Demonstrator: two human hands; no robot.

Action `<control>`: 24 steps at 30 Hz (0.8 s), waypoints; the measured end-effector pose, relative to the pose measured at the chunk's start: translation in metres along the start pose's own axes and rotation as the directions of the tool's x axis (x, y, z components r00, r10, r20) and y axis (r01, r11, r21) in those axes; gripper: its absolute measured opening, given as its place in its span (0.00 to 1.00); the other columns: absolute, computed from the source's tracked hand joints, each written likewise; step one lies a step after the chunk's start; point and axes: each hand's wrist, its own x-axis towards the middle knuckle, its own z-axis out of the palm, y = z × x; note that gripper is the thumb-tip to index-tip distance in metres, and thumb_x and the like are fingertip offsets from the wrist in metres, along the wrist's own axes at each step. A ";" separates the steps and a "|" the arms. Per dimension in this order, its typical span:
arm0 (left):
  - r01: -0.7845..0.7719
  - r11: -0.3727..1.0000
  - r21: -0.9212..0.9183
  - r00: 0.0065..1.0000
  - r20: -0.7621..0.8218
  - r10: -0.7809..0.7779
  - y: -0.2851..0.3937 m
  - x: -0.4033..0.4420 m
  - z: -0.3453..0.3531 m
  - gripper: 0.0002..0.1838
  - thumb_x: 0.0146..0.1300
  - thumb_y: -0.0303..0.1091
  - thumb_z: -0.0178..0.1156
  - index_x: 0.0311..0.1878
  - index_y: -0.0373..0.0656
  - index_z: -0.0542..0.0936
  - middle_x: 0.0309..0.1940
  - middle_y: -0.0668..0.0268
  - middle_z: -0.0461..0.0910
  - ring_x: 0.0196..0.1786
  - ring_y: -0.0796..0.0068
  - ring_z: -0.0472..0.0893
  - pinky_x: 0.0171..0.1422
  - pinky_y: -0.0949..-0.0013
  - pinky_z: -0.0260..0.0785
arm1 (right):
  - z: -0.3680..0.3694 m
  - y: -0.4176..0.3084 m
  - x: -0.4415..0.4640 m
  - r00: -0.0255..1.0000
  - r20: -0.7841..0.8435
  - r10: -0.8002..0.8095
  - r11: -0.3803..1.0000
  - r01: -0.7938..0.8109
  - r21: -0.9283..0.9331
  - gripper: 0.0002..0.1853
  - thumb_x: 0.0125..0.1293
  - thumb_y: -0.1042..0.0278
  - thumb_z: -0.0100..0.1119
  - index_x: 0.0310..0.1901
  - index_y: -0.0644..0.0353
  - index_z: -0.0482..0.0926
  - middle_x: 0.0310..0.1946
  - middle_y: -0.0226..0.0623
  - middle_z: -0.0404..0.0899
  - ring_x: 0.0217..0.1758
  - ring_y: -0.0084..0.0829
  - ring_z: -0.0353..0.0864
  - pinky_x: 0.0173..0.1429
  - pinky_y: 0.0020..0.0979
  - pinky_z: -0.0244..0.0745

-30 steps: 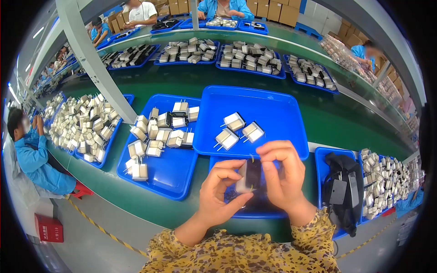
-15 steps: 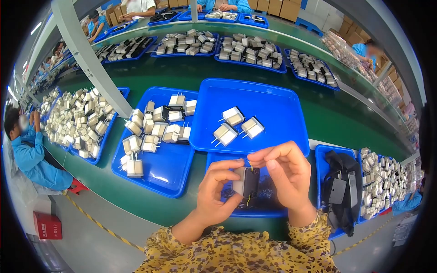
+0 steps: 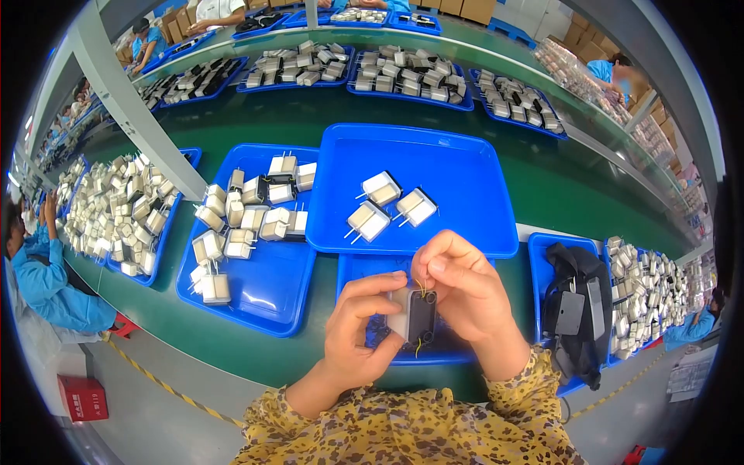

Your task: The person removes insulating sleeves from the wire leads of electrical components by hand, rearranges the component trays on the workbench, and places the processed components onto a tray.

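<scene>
My left hand [image 3: 349, 329] grips a white-and-black plug adapter [image 3: 421, 316] by its sides, its black end turned to the right. A thin yellow wire [image 3: 422, 288] rises from the top of that black end. Thumb and fingers of my right hand [image 3: 469, 298] are pinched together on this wire, just above the adapter. Another short yellow wire [image 3: 419, 346] sticks out below. Under both hands lies a blue tray [image 3: 457, 356], partly covered by them. Three adapters with metal pins [image 3: 368, 222] lie in the larger blue tray [image 3: 465, 186] just beyond.
To the left, a blue tray [image 3: 263, 298] holds several adapters, and a heaped tray [image 3: 124, 209] stands past it. At right are a tray with a black strap and box [image 3: 577, 310] and more adapters [image 3: 643, 298]. A grey post [image 3: 136, 116] rises at left. Co-workers sit around.
The view has shifted slightly, so the trays appear further left. My right hand has come closer to the adapter's black end, fingers still on the upper wire. The left hand keeps its hold.
</scene>
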 end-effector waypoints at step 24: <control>-0.007 1.000 0.022 1.000 0.002 0.007 -0.001 0.000 0.000 0.22 0.47 0.13 0.66 0.47 0.37 0.74 0.58 0.49 0.77 0.62 0.52 0.78 0.61 0.59 0.75 | 0.002 -0.001 0.001 0.998 -0.014 0.055 0.997 -0.054 0.053 0.08 0.67 0.72 0.65 0.46 0.56 0.79 0.34 0.26 0.80 0.36 0.18 0.76 0.40 0.20 0.67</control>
